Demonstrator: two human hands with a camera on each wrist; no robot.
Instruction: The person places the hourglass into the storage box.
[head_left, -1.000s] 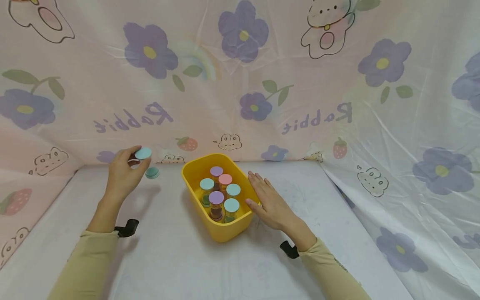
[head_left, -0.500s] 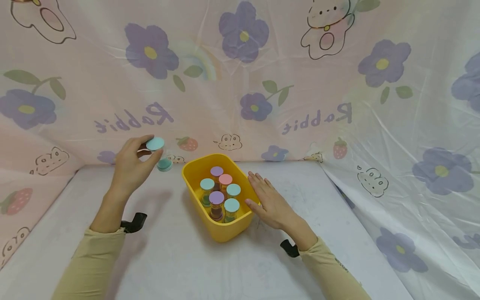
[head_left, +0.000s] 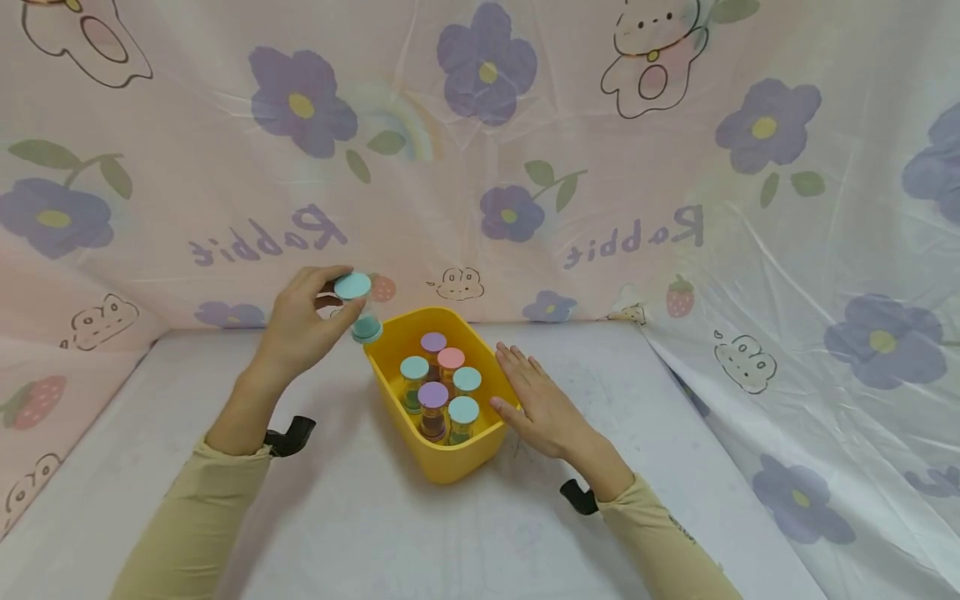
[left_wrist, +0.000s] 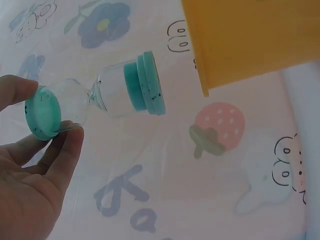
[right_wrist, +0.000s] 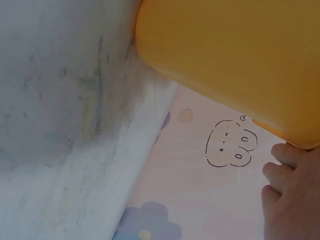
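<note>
Yellow bin (head_left: 450,467) holds six capped sand timers (head_left: 433,408) — upright, clustered.

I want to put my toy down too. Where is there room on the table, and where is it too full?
Bare table lies in front of the yellow bin, between the two sleeves, and at the far right toward the flowered sheet. The bin is crowded with six sand timers. The left hand holds a teal sand timer at the bin's back left corner; the right hand rests against its right side.
</note>
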